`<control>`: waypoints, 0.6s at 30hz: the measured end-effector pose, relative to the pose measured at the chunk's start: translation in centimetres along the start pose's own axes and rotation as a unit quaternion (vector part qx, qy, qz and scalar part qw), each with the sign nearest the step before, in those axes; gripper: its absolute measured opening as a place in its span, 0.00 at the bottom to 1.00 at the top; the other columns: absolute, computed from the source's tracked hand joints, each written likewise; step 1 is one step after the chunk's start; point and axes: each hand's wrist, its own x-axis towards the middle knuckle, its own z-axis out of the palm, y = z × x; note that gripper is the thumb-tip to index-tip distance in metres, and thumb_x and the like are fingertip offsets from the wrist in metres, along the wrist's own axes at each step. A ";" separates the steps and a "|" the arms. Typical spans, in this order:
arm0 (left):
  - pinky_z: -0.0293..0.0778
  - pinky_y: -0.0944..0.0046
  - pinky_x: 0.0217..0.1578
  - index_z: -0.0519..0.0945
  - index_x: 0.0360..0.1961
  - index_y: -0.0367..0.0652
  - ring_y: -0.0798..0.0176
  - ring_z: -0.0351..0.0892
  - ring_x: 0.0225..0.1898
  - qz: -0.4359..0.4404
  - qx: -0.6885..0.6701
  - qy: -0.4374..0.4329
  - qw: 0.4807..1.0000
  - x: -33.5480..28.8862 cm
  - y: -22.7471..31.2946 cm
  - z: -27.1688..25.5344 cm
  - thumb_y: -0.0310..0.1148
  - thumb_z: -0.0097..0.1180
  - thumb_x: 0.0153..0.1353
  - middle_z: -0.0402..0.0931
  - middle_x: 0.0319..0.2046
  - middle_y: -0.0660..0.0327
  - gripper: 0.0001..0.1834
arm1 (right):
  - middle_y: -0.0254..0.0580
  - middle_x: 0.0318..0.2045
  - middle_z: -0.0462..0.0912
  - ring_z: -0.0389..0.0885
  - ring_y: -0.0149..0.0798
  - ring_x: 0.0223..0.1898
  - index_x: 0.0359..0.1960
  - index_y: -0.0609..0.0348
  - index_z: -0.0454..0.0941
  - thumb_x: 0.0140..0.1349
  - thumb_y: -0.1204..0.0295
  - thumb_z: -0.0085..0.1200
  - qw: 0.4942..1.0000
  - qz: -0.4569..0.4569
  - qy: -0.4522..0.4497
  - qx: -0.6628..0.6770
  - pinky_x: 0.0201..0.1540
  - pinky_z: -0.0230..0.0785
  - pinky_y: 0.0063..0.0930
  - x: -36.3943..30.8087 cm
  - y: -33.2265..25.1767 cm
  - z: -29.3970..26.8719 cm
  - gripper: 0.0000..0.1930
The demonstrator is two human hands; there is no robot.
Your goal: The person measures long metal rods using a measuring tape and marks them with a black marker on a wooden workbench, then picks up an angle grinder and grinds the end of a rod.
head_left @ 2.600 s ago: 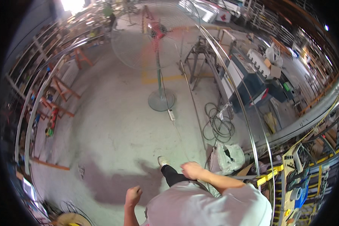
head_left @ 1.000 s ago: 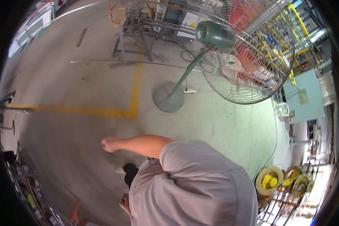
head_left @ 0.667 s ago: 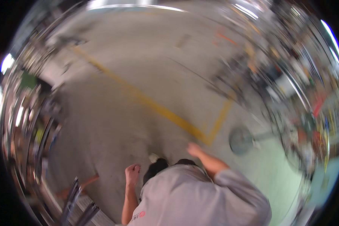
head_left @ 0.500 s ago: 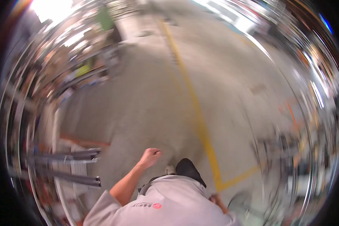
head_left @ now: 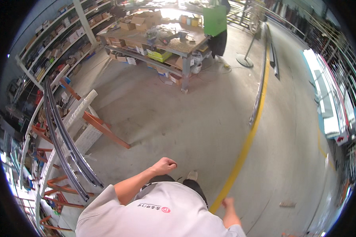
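Observation:
My left hand [head_left: 164,166] swings in front of my waist, its fingers curled into a loose fist with nothing in it. Low on my right side, beside the yellow floor line [head_left: 245,152], is my right hand [head_left: 228,203]; it is small and slightly smeared, so its fingers cannot be made out. Neither hand touches anything. Below my grey shirt, one light shoe [head_left: 192,175] shows on the concrete floor. Nearest to my left arm are long dark metal profiles [head_left: 69,146] lying across a rack.
A workbench [head_left: 146,50] loaded with cardboard boxes and a yellow-green bin [head_left: 159,55] stands ahead. Orange-brown rack arms [head_left: 106,130] jut out at left. Long profiles [head_left: 261,93] lie along the yellow line. A round-based stand [head_left: 245,61] and white panels [head_left: 326,98] are farther right.
My view has turned left and sharpened; the workbench now lies ahead instead of at the left. My right hand has come out beside my body. My left hand stays in a fist.

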 end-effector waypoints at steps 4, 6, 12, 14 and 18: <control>0.76 0.64 0.37 0.86 0.37 0.35 0.67 0.79 0.33 -0.077 -0.057 0.118 0.988 5.7 1.2 -6.6 0.37 0.55 0.63 0.84 0.29 0.60 0.15 | 0.49 0.22 0.81 0.79 0.42 0.22 0.34 0.72 0.79 0.55 0.78 0.47 0.960 -0.075 0.176 0.203 0.25 0.71 0.37 15.2 -29.8 -21.2 0.10; 0.74 0.65 0.32 0.86 0.32 0.35 0.69 0.77 0.28 -0.133 -0.096 0.142 0.976 9.6 1.6 -9.5 0.36 0.55 0.62 0.81 0.25 0.62 0.15 | 0.44 0.23 0.81 0.79 0.37 0.22 0.36 0.69 0.78 0.62 0.75 0.49 0.920 -0.142 0.127 0.342 0.24 0.69 0.31 19.5 -42.7 -29.4 0.08; 0.68 0.64 0.25 0.83 0.25 0.36 0.71 0.71 0.22 -0.093 -0.142 0.146 0.974 25.9 1.8 -17.6 0.37 0.56 0.59 0.75 0.18 0.65 0.15 | 0.43 0.24 0.81 0.80 0.36 0.25 0.39 0.65 0.78 0.62 0.74 0.51 0.900 -0.220 0.069 0.371 0.26 0.71 0.30 32.0 -65.6 -31.9 0.08; 0.68 0.63 0.25 0.81 0.24 0.34 0.70 0.69 0.22 -0.075 -0.140 0.180 0.971 31.7 3.9 -22.9 0.37 0.56 0.57 0.73 0.17 0.65 0.15 | 0.44 0.23 0.81 0.80 0.38 0.23 0.35 0.62 0.78 0.63 0.74 0.54 0.905 -0.165 -0.048 0.389 0.24 0.73 0.33 34.7 -71.1 -27.0 0.05; 0.68 0.61 0.26 0.81 0.26 0.34 0.69 0.69 0.23 -0.067 -0.156 0.232 0.958 38.5 6.3 -31.3 0.37 0.55 0.57 0.73 0.17 0.63 0.15 | 0.48 0.33 0.82 0.83 0.43 0.28 0.43 0.66 0.74 0.68 0.75 0.51 0.859 -0.061 -0.294 0.415 0.27 0.78 0.35 33.8 -84.6 -19.7 0.07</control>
